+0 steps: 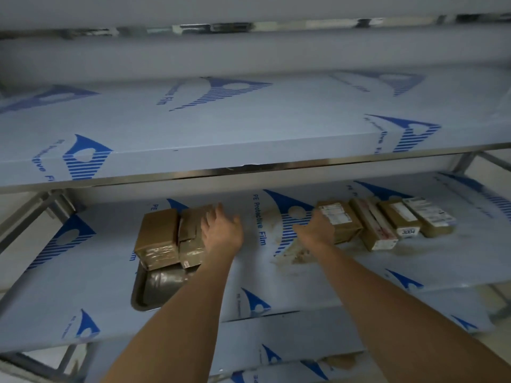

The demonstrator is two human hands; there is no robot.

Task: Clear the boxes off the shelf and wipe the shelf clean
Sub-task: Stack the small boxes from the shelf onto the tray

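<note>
Left hand (221,230): fingers spread, touching left boxes (171,236). Right hand (316,230): grip unclear, at labelled box (338,219), row running right.

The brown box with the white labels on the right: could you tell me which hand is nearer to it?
Right. The right hand rests against the labelled box at its left edge; the left hand is across the shelf by the taped boxes.

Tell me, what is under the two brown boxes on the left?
Under the two brown boxes a metal tray shows at its near end; the boxes cover its far part. The left hand touches their right side.
</note>
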